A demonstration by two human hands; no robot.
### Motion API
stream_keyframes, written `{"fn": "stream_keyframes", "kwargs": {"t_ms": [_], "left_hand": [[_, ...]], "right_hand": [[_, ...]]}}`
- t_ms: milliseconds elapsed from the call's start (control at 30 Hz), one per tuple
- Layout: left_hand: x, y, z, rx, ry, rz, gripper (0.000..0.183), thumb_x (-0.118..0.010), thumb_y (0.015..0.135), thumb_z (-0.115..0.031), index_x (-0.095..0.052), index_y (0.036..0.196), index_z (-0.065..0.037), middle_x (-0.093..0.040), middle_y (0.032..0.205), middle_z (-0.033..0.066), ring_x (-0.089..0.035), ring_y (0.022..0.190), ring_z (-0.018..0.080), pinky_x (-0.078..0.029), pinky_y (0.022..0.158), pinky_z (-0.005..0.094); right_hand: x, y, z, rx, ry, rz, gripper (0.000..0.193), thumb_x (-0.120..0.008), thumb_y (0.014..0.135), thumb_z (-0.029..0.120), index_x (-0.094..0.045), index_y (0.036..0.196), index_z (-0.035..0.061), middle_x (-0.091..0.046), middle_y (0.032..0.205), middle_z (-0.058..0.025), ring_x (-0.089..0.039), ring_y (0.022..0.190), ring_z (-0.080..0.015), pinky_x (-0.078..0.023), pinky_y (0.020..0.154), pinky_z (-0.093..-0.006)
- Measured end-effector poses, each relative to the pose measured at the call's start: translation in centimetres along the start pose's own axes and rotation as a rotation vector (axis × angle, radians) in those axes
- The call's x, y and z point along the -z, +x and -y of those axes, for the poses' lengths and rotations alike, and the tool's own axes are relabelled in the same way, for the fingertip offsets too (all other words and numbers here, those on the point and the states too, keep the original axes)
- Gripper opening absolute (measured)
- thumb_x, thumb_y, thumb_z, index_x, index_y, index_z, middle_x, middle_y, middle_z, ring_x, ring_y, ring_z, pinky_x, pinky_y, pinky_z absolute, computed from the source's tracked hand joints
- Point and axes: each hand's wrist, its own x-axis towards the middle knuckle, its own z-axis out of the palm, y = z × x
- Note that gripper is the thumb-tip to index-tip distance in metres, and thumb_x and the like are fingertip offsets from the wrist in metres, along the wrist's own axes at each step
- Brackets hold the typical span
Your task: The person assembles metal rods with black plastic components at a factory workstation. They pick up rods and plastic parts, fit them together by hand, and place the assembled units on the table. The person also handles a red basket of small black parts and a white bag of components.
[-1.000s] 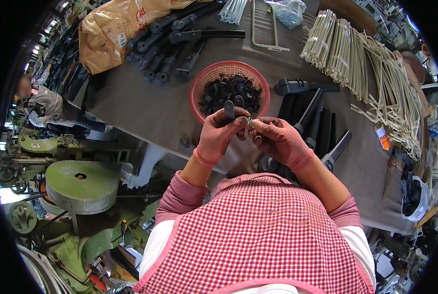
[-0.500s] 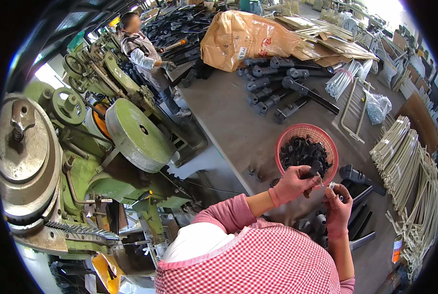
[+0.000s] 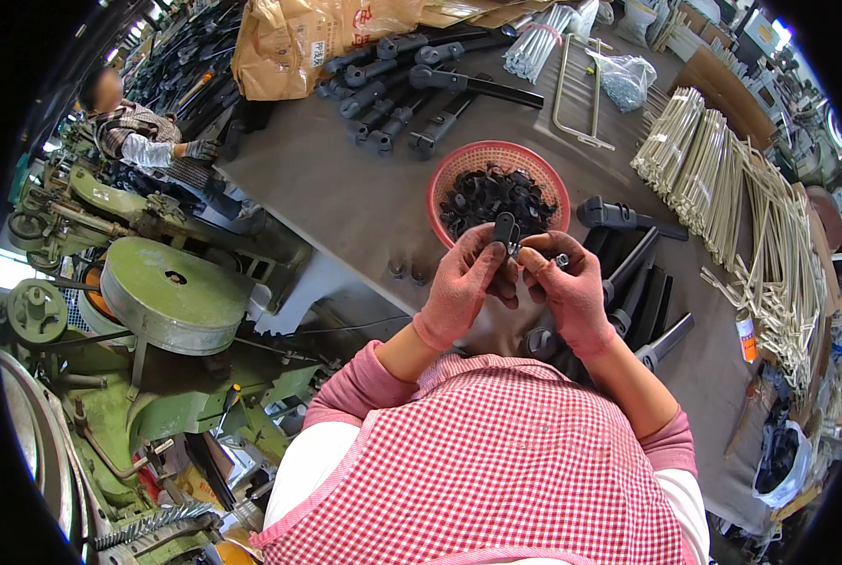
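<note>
My left hand [image 3: 460,287], in a pink glove, pinches a small black plastic part [image 3: 505,228] with a rounded end that points up. Close beside it, my right hand [image 3: 576,294], gloved the same way, has its fingers closed with a small shiny metal piece [image 3: 561,260] showing at them. The fingertips of both hands meet at the lower end of the black part, where a thin metal bit shows. Just beyond the hands stands a round red plastic basket [image 3: 434,209] holding many small black pieces [image 3: 501,193].
Black tube fittings [image 3: 427,139] lie beyond the basket, others [image 3: 628,268] to its right. Bundled metal rods [image 3: 708,160] cover the right side. A brown sack [image 3: 294,56] sits far left. Green machinery [image 3: 171,292] stands left of the table [image 3: 317,188]; a co-worker [image 3: 148,141] is behind it.
My view has turned, so the basket and table appear further left and higher. Both hands stay close together, still holding the black part and the metal piece, now nearer the basket's front.
</note>
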Motion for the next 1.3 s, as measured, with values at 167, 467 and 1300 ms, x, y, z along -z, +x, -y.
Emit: {"fn": "stream_keyframes", "kwargs": {"t_ms": [167, 467, 1300], "left_hand": [[0.9, -0.1, 0.7, -0.017, 0.046, -0.028, 0.019, -0.045, 0.104, -0.018, -0.045, 0.12, -0.007, -0.061, 0.083, 0.0067, -0.062, 0.066, 0.0137, -0.054, 0.056, 0.0276], [4.1, -0.8, 3.1, -0.03, -0.001, -0.033, 0.008, -0.047, 0.103, -0.015, -0.045, 0.109, -0.01, -0.059, 0.08, 0.0044, -0.058, 0.058, 0.0113, -0.05, 0.05, 0.0266], [15.7, 11.9, 8.7, -0.273, 2.006, -0.068, 0.015, -0.06, 0.08, -0.018, -0.07, 0.089, -0.012, -0.061, 0.089, 0.0081, -0.061, 0.085, 0.0278, -0.047, 0.067, 0.0353]], "right_hand": [[-0.2, 0.4, 0.1, -0.052, -0.215, 0.028, 0.014, -0.068, 0.091, 0.015, -0.069, 0.098, 0.0024, -0.063, 0.077, 0.0016, -0.053, 0.062, -0.0041, -0.04, 0.053, -0.0187], [-1.3, 1.1, -3.1, -0.12, -0.335, 0.024, 0.016, -0.061, 0.095, 0.011, -0.063, 0.106, 0.0008, -0.061, 0.079, 0.0003, -0.053, 0.063, -0.0041, -0.039, 0.052, -0.0188], [5.3, 8.5, -23.2, -0.045, -0.994, 0.454, 0.035, -0.062, 0.088, 0.018, -0.055, 0.116, -0.0019, -0.062, 0.109, -0.0239, -0.062, 0.099, -0.0372, -0.049, 0.087, -0.0456]]}}
